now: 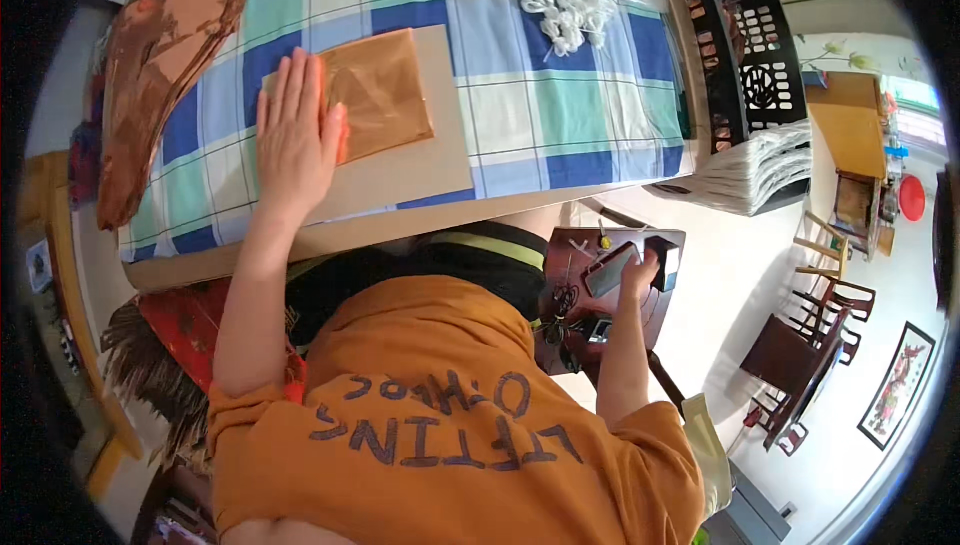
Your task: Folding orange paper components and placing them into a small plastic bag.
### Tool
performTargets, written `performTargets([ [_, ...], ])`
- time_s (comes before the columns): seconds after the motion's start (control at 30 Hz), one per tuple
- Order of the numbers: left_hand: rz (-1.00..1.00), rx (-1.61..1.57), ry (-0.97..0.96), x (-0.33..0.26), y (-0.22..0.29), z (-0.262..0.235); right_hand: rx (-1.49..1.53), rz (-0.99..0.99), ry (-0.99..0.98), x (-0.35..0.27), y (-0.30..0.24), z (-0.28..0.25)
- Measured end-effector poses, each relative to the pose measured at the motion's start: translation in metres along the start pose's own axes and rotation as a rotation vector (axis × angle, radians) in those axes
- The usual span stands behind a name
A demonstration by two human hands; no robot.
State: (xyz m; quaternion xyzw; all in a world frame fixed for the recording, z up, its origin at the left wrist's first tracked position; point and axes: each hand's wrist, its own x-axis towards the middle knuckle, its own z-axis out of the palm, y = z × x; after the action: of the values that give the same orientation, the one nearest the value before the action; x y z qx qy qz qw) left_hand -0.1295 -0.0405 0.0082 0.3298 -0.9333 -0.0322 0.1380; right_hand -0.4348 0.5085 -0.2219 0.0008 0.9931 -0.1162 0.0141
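Note:
My left hand (292,135) lies flat, fingers together, on the left edge of a shiny brown square sheet (385,93). The sheet rests on a beige board (420,170) on a table covered with a blue, green and white checked cloth (560,105). My right hand (640,273) reaches down to a small dark red stool (660,315) beside me and grips a dark flat phone-like device (612,270). My orange shirt fills the lower middle of the view.
A stack of brown sheets (160,65) lies at the table's left end. White plastic pieces (560,5) in a bag sit at the far side. A black crate (745,45) and white stacked sheets (760,175) stand to the right. Wooden chairs (810,345) stand on the floor.

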Motion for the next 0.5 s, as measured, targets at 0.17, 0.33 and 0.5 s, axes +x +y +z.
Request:
performTargets([
  [0.17, -0.023, 0.026, -0.052, -0.003, 0.002, -0.003, -0.069, 0.503, -0.253, -0.026, 0.053, 0.048],
  [0.33, -0.019, 0.017, -0.070, 0.000, 0.003, -0.006, 0.073, 0.573, -0.163, -0.028, 0.053, 0.049],
  [0.5, -0.019, 0.006, -0.059, 0.000, 0.001, -0.008, 0.006, 0.537, -0.105, -0.034, 0.032, 0.051],
])
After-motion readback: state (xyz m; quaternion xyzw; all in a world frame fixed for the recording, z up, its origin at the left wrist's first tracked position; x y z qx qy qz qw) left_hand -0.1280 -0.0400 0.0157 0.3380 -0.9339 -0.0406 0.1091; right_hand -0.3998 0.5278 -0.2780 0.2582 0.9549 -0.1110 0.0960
